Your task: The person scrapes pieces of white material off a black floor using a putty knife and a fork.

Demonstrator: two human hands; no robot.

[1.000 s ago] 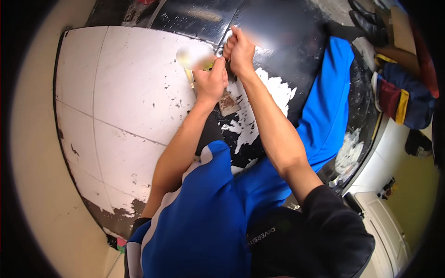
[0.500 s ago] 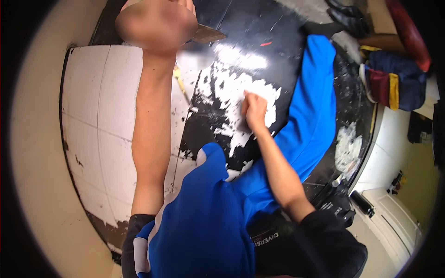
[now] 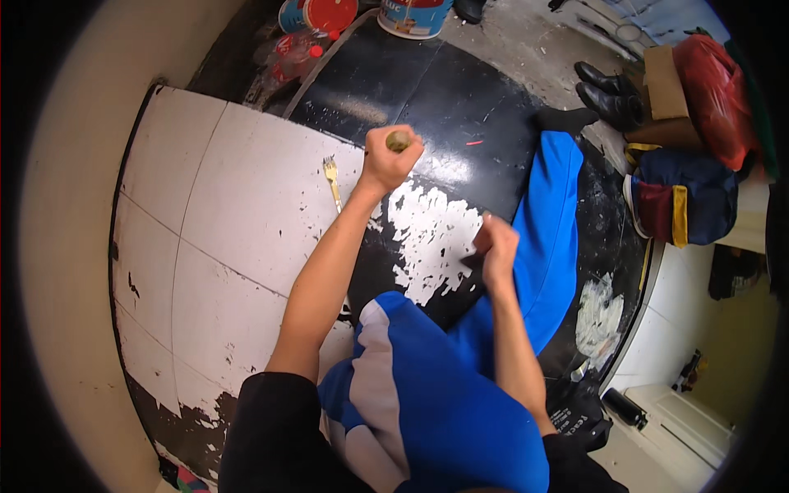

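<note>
My left hand (image 3: 389, 164) is closed round a tool whose round, brownish handle end (image 3: 398, 141) points up; the hand covers its lower part. It is above the edge between the white tiles (image 3: 234, 193) and the black tiles (image 3: 468, 103). My right hand (image 3: 496, 240) hovers with curled fingers beside a ragged white patch (image 3: 427, 238) on the black surface; what it holds, if anything, is hidden. A narrow yellowish tool (image 3: 332, 177) with a pronged-looking end lies on the white tiles, left of my left hand.
A blue-and-white bucket (image 3: 413, 18), a red-lidded tub (image 3: 329, 11) and clear plastic bottles (image 3: 292, 59) stand at the far side. Black shoes (image 3: 612, 92), a red plastic bag (image 3: 711, 103) and a dark blue bag (image 3: 682, 189) are at right. My blue-trousered leg (image 3: 551, 238) stretches across the floor.
My left hand has come down and nearer from the upper left; a flat brown blade that showed beside it is now hidden. My right hand has shifted right and nearer, off the white patch.
</note>
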